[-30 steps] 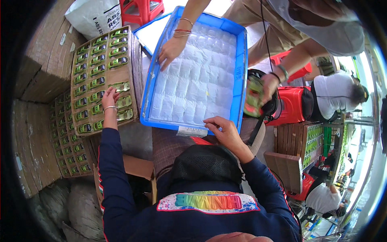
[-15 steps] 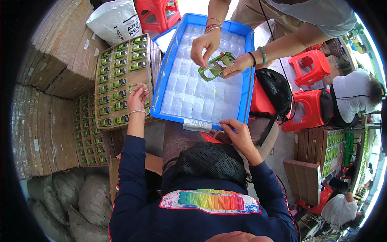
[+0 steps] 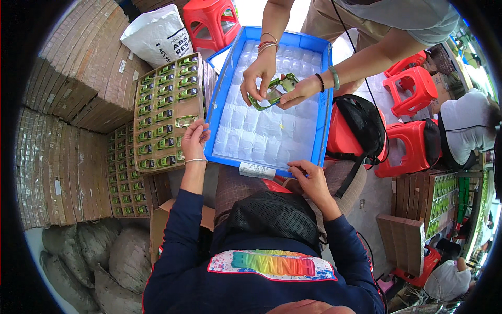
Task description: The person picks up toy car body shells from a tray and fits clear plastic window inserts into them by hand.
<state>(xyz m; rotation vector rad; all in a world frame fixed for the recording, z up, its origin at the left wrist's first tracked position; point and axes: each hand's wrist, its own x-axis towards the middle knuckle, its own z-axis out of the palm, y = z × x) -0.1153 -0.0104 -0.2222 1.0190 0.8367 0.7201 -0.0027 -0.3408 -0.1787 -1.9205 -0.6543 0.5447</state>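
My left hand is over the right edge of a cardboard tray holding rows of green and black parts. Its fingertips are pinched together; anything between them is too small to make out. Just beyond those fingers lies a paler part in the tray. My right hand has thumb and fingers at the near right rim of a blue plastic tray, gripping its edge. Above the blue tray, another person's hands hold a green frame with a clear window.
Stacked cardboard trays rise at the left, with grey sacks below them. A white sack and a red stool stand behind. To the right are more red stools, a black bag and seated people.
My left hand has moved right and slightly nearer, its fingers drawn closer together, uncovering the paler part. My right hand stays at the rim. The whole view has shifted a little.
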